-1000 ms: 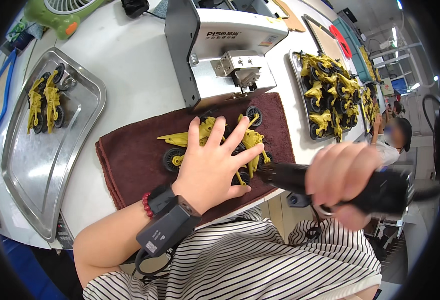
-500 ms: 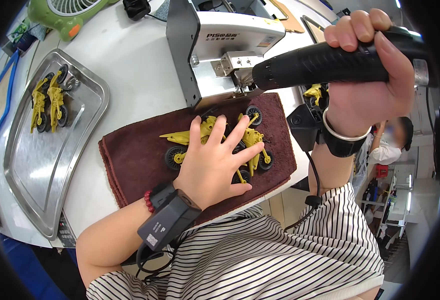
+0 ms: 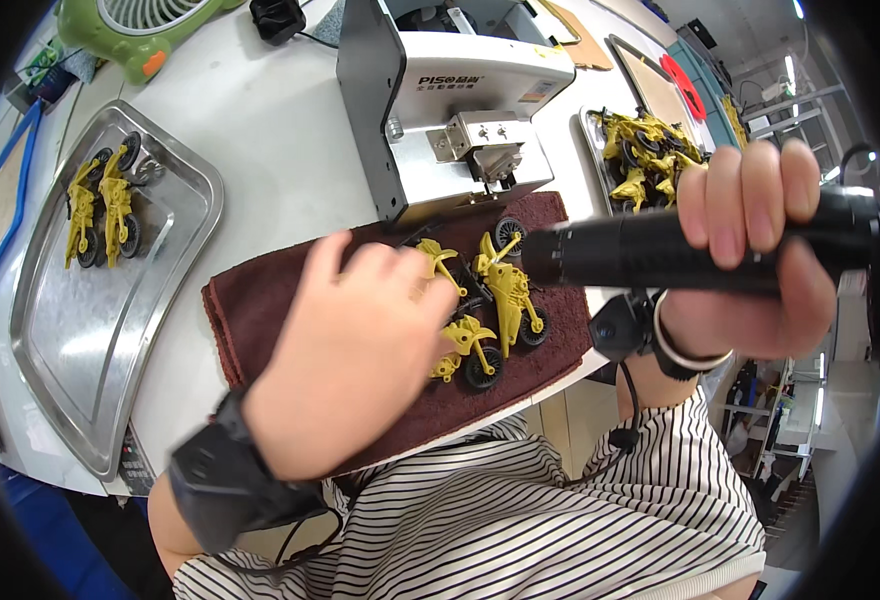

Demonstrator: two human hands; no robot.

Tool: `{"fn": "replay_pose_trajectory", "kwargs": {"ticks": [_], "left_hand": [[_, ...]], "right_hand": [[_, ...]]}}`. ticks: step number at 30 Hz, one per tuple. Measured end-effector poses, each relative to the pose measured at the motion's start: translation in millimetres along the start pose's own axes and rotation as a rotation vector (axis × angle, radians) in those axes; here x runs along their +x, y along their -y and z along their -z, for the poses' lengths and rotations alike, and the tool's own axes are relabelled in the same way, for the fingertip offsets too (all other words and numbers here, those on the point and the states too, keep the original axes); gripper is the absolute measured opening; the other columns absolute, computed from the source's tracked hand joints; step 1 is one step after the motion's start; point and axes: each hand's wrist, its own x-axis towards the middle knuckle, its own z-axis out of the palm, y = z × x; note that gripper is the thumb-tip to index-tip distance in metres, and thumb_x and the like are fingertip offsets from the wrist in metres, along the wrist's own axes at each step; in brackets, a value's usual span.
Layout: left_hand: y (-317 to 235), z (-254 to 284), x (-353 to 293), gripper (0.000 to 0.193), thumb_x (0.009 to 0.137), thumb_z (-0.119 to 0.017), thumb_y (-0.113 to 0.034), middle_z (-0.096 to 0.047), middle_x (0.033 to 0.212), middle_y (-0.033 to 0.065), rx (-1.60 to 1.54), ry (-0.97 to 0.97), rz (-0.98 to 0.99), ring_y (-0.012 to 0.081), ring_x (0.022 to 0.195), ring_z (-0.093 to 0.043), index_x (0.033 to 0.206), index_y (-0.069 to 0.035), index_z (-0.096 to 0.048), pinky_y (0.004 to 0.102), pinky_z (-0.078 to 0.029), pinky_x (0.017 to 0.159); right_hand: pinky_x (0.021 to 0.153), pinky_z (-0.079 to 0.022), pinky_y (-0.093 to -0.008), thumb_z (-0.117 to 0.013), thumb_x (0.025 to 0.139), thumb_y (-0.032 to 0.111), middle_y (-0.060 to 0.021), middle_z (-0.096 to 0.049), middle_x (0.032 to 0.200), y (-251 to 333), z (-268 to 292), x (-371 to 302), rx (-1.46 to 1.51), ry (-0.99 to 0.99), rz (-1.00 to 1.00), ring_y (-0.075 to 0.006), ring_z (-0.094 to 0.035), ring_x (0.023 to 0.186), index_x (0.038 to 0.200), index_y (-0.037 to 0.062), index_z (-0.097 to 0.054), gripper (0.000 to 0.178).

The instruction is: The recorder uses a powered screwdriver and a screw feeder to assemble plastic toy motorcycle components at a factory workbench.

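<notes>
My right hand (image 3: pixel 750 250) is wrapped around a black electric screwdriver (image 3: pixel 620 250), its front end over the right side of a folded maroon towel (image 3: pixel 270 300). On the towel lie several yellow toy motorcycles (image 3: pixel 506 292) with black wheels. My left hand (image 3: pixel 360 350) is over the towel's left half, covering part of the left-hand toys. Its fingers are bent and smeared by motion, so whether they grip anything cannot be made out.
Behind the towel stands a screw feeder machine (image 3: pixel 460 90). A metal tray (image 3: pixel 175 300) with two yellow motorcycles is at left. A second tray (image 3: pixel 600 150) heaped with them stands at back right. A green fan (image 3: pixel 140 35) sits at far left.
The screwdriver has come away from the feeder, down toward the towel, with my right hand. My left hand has lifted off the motorcycles and shifted left, its spread fingers now bent.
</notes>
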Motion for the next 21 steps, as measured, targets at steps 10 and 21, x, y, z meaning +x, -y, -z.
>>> {"fn": "replay_pose_trajectory", "kwargs": {"ticks": [10,21], "left_hand": [[32,-21,-1,0.022,0.071,-0.069,-0.016,-0.061,0.086,0.0088,-0.175,-0.191,0.084,0.0269,0.083,-0.055,0.087,-0.003,-0.063,0.035,-0.044,0.075],[25,-18,-7,0.028,0.07,-0.069,-0.014,-0.06,0.084,0.0087,-0.151,-0.153,0.112,0.0268,0.082,-0.055,0.096,-0.002,-0.064,0.0356,-0.045,0.074]], "right_hand": [[0.059,-0.042,-0.0312,-0.062,0.07,0.009,-0.0048,-0.048,0.074,-23,-24,-25,-0.041,-0.131,-0.052,-0.016,-0.048,0.06,0.088,0.0078,-0.039,0.028],[0.063,-0.043,-0.0321,-0.062,0.071,0.008,-0.0069,-0.05,0.077,-36,-22,-35,-0.016,-0.064,-0.061,-0.0172,-0.05,0.063,0.089,0.0064,-0.041,0.027]]}}
